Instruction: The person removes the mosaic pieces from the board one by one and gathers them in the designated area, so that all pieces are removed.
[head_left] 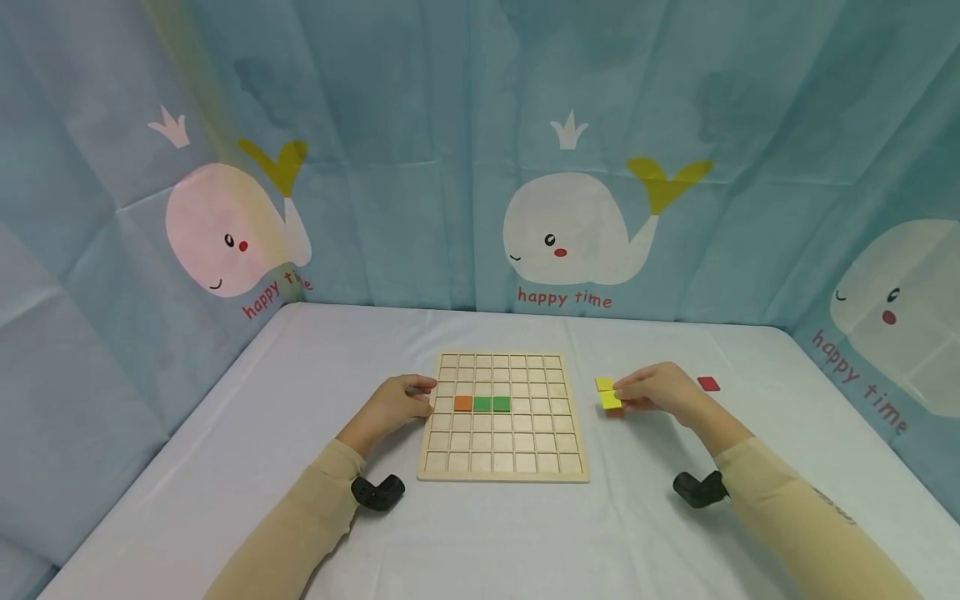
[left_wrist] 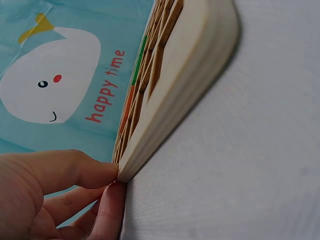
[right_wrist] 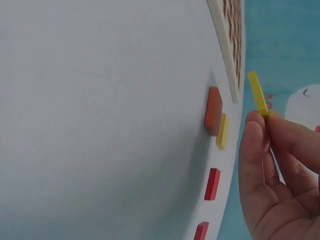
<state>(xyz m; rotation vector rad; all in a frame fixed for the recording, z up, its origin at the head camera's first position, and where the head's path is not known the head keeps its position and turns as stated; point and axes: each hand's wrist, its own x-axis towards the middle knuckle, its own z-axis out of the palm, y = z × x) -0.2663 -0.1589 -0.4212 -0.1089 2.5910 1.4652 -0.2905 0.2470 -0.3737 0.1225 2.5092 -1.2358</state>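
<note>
My left hand (head_left: 393,402) touches the left edge of a pale wooden grid board (head_left: 480,462) with its fingertips, thumb and fingers apart. An orange tile (head_left: 463,403) and two green tiles (head_left: 492,404) lie side by side in one row of the board. Off the board's right side, my right hand (head_left: 660,388) pinches a yellow tile (right_wrist: 257,94) between thumb and fingers, raised above the table. Below it on the cloth are another yellow tile (right_wrist: 222,131) and an orange tile (right_wrist: 213,111).
Two red tiles (right_wrist: 212,184) lie on the white cloth (head_left: 510,533) beyond the right hand in the right wrist view; one red tile (head_left: 708,383) shows in the head view. A blue curtain (head_left: 405,233) printed with whales hangs behind the table.
</note>
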